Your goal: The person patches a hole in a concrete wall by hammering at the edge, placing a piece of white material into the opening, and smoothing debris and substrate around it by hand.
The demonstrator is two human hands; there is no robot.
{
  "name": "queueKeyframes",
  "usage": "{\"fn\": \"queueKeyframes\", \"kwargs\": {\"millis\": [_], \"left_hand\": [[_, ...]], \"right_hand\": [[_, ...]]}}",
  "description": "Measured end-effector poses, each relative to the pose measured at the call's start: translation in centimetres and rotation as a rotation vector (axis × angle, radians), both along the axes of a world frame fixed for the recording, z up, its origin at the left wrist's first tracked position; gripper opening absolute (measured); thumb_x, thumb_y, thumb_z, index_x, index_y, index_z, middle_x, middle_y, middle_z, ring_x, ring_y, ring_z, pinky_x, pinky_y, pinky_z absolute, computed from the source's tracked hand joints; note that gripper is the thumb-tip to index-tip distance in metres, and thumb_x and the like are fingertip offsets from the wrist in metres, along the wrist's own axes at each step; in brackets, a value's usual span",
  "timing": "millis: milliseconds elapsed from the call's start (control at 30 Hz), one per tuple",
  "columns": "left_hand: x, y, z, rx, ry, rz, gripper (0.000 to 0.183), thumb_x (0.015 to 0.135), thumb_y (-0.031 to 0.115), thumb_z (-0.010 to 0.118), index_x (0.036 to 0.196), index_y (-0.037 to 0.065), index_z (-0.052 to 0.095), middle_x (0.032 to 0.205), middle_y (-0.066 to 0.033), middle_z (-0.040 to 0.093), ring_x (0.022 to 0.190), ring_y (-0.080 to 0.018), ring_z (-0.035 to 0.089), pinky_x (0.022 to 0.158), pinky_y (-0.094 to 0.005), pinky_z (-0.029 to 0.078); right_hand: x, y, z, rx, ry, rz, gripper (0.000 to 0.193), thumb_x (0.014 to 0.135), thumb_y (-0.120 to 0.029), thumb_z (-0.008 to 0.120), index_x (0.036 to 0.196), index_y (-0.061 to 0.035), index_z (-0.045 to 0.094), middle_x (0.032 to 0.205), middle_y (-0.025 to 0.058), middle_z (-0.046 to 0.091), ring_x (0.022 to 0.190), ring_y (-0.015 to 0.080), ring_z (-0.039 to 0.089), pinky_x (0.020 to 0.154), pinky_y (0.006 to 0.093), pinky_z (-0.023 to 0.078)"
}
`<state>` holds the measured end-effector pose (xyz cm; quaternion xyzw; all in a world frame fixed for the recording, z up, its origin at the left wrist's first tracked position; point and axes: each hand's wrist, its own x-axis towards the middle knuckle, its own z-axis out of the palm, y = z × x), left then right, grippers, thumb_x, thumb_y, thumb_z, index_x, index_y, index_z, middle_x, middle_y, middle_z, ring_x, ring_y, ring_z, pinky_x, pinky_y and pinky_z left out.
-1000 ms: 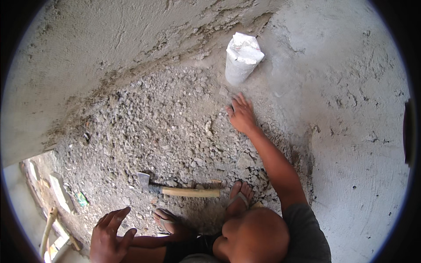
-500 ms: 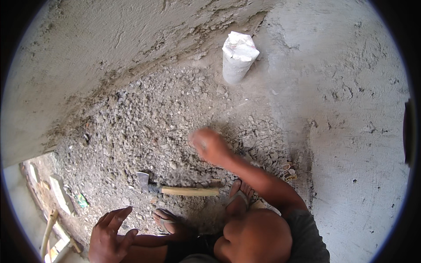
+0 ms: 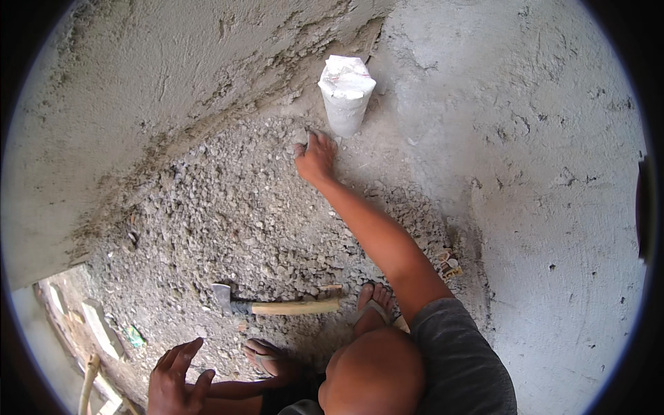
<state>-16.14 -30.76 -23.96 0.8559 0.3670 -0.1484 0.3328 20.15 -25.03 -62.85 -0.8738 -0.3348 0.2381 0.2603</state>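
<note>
At the far edge of the rubble (image 3: 228,207), my right hand (image 3: 317,159) has its thumb and fingers closed round a small grey stone (image 3: 301,137). Just beyond it a whitish pipe stub (image 3: 344,114) stands upright, its top covered with a white wrapping. My left hand (image 3: 176,380) is raised at the lower left, empty, with thumb and fingers apart. Between my feet and the rubble lies a hatchet (image 3: 290,306), its metal head to the left and its wooden handle pointing right.
Rough plastered walls rise at the left (image 3: 104,124) and right (image 3: 546,228). My sandalled feet (image 3: 377,301) rest on the gravel. A crumpled wrapper (image 3: 448,265) lies by the right wall. At the lower left are a green scrap (image 3: 135,337), a pale block (image 3: 102,328) and a wooden stick (image 3: 88,384).
My right hand has reached farther out, from the middle of the rubble to its far edge near the pipe stub, and closed on a stone. My left hand stays raised, slightly lower.
</note>
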Motion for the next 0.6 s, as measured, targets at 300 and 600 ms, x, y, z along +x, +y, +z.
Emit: {"fn": "queueKeyframes", "kwargs": {"millis": [300,600], "left_hand": [[0.1,0.8,-0.3,0.029,-0.040,-0.034,0.056,0.078,0.004,0.076,0.130,-0.001,0.054,0.118,-0.0236,0.068,0.102,-0.0439,0.067,0.088,-0.0474,0.055],[0.8,0.8,-1.4,0.022,-0.108,-0.108,0.061,0.079,0.006,0.079,0.133,0.002,0.050,0.118,-0.0224,0.069,0.099,-0.0433,0.069,0.081,-0.0477,0.058]], "right_hand": [[-2.4,-5.2,5.0,0.440,0.179,0.976,0.042,0.100,-0.024,0.057,0.137,-0.0063,0.055,0.158,0.0172,0.038,0.146,0.0330,0.037,0.120,0.0447,0.034],[1.1,3.1,-1.2,0.332,-0.109,-0.051,0.060,0.096,-0.027,0.062,0.139,0.0111,0.044,0.143,0.0310,0.043,0.135,0.0447,0.042,0.115,0.0494,0.034]]}}
